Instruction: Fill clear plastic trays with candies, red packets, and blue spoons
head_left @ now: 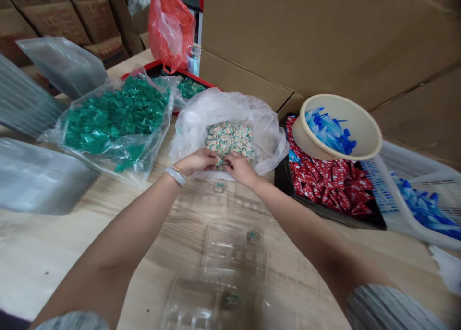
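Note:
A white plastic bag (pixel 201 114) lies open on the wooden table, holding several small striped green-and-pink wrapped candies (pixel 230 138). My left hand (pixel 196 161) and my right hand (pixel 240 168) meet at the bag's near edge, fingers curled into the candy pile and pinching pieces. A white band circles my left wrist. Clear plastic compartment boxes (pixel 230 253) lie open in front of me, with single candies in some cells. One loose candy (pixel 218 187) rests just below my hands.
A clear bag of green candies (pixel 115 116) lies at the left. A black tray of red packets (pixel 331 181) is at the right, with a cream bowl (pixel 360 123) of blue pieces on it. White basket (pixel 418 176), red bag (pixel 169 25), cardboard boxes behind.

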